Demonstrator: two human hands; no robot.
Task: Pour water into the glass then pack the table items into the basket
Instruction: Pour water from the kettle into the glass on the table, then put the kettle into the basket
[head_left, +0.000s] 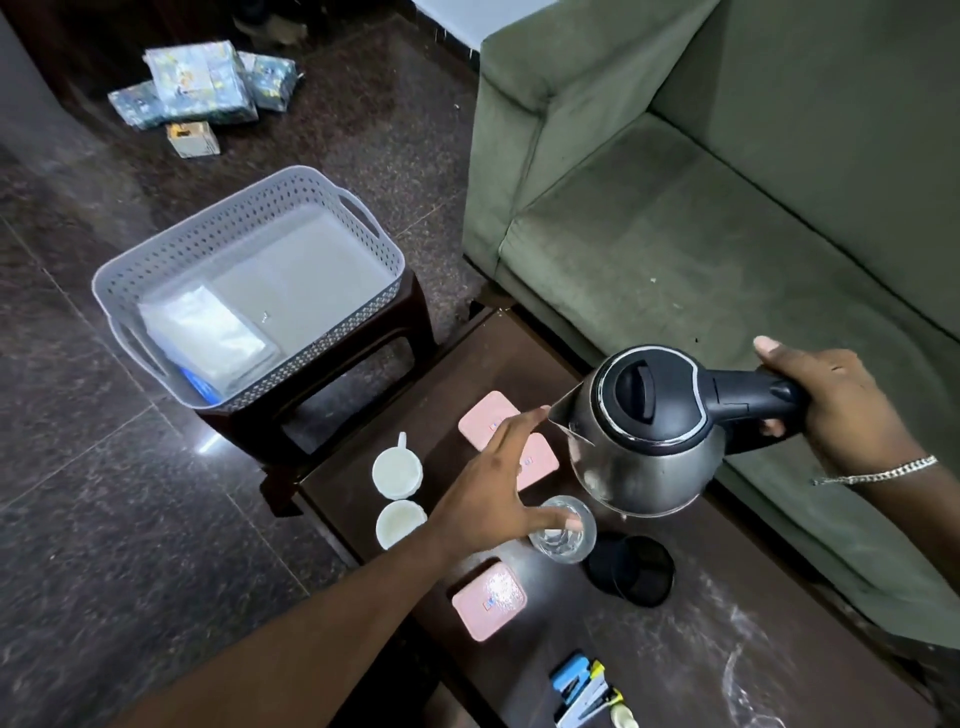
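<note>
R hand (831, 410) wraps the handle of the kettle (649, 441), held tilted over the bench (701, 649), spout pointing left, just above the glass (574, 545). L hand (493, 488) is open, fingers spread, thumb at the glass rim; can't tell if it grips. Glass stands on the bench betw. the 3 pink boxes (488, 600) & black kettle base (631, 569). 2 white cups (397, 470) left of the L hand. Basket (208, 228) on a dark stool (415, 312) beyond the bench, white packet (208, 332) inside.
</note>
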